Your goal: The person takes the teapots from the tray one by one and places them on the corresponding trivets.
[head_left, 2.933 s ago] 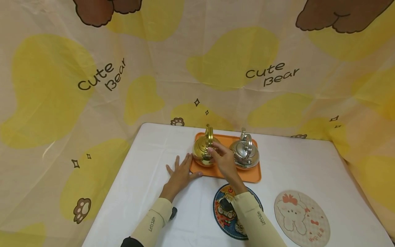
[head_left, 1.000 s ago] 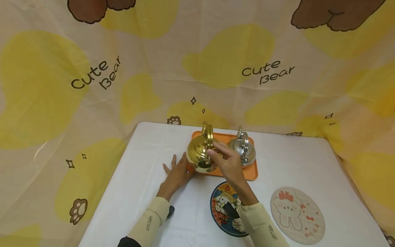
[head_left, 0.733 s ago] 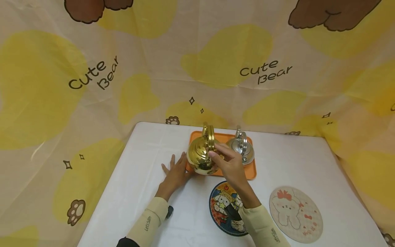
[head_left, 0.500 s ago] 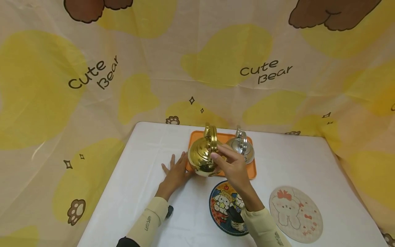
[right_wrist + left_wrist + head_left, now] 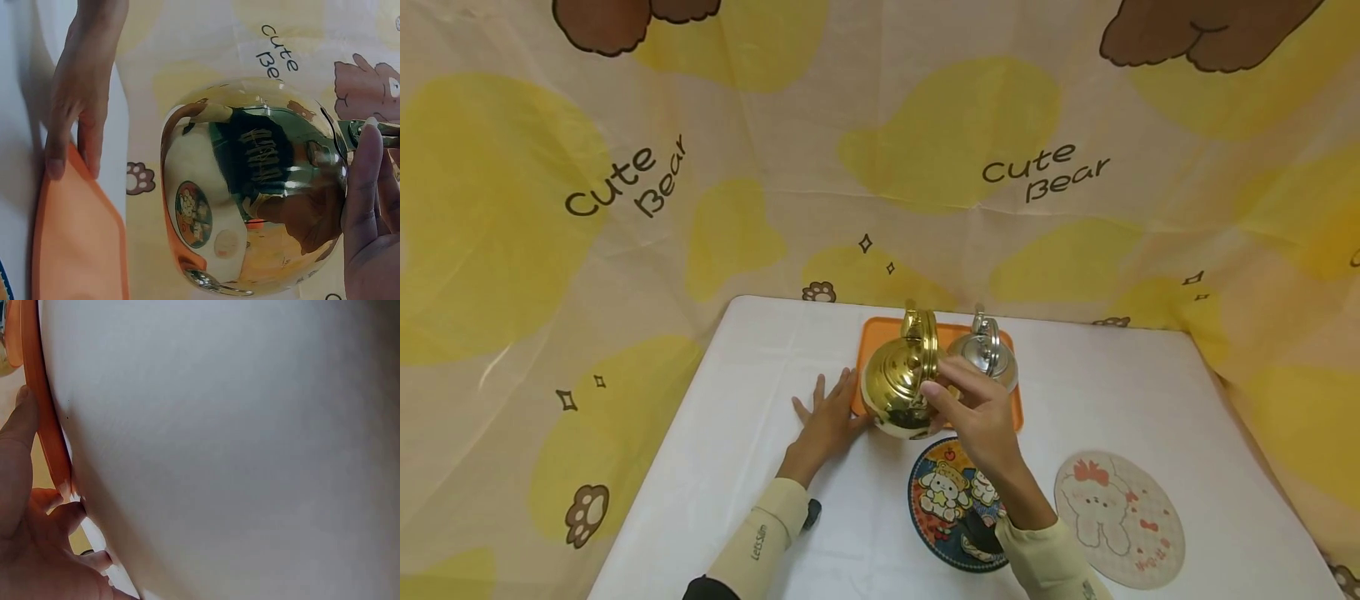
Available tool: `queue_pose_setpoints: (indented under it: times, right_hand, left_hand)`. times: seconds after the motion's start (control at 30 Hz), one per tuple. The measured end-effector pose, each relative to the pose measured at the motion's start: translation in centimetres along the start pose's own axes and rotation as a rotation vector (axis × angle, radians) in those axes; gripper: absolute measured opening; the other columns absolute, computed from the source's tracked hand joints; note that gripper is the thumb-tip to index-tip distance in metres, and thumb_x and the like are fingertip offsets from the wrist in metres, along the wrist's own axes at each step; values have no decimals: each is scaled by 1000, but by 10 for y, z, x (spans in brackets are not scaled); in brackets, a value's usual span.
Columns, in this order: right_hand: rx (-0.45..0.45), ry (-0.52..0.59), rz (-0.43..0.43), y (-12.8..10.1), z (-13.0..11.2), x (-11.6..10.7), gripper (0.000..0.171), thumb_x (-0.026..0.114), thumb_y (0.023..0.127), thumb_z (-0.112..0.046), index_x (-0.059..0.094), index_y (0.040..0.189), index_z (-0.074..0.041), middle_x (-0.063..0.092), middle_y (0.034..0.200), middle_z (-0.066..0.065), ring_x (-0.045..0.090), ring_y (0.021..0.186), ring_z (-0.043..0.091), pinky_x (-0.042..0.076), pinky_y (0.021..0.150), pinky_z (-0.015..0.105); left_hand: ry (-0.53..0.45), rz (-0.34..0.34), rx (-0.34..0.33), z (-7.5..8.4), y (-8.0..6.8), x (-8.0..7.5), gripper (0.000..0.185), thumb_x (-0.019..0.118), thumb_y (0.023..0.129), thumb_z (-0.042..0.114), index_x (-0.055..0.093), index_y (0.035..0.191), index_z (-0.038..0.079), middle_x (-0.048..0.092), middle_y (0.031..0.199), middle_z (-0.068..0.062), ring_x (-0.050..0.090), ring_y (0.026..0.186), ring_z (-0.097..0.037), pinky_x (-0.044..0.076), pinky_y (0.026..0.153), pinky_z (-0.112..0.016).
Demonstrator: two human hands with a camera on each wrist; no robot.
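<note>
**Gold kettle off the tray**

My right hand (image 5: pixel 981 412) pinches the handle of the gold kettle (image 5: pixel 898 387), which a second ago hung lower over the orange tray (image 5: pixel 871 335); now it is higher and nearer me, over the tray's front edge, so it is clear to carry. My left hand (image 5: pixel 827 421) lies flat, fingers straight, against the tray's edge. I count two kettles, gold and silver kettle (image 5: pixel 987 360), one tray, and two round mats: blue mat (image 5: pixel 947 508) and pink mat (image 5: pixel 1120 521).
</note>
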State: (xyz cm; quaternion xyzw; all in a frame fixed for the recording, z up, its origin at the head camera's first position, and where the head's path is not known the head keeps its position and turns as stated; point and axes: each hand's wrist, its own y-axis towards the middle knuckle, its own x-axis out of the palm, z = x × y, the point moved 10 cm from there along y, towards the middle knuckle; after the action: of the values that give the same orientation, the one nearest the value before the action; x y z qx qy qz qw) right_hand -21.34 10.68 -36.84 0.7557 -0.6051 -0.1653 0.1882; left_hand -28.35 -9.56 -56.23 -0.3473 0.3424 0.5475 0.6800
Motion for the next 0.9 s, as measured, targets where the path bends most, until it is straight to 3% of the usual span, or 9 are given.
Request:
queue_pose_setpoints:
  times: [0.33,0.47,0.9]
  right_hand:
    - [-17,-44,13,-17,-12,-8,33,63,98,14,69,130,11,68,129,9,65,83,22,59,49,35]
    - [-36,-44,17,-24,-15,-12,32,62,97,17,69,128,13,68,124,5,63,85,20,58,48,33]
    - [-80,-25,29,-39,-21,-22,34,59,94,24,67,126,17,70,119,3,62,69,25,55,44,32]
  left_hand:
    - [-8,-19,-9,1,0,0,99,70,95,61,22,171,20,21,176,-6,1,162,-50,-5,112,-88]
    - [-8,-17,-5,2,-1,1,100,69,95,63,22,171,18,21,176,-7,2,162,-52,-5,112,-89]
    - [-28,-14,0,3,-2,0,102,67,95,63,21,171,13,23,175,-10,2,161,-52,-7,111,-88]
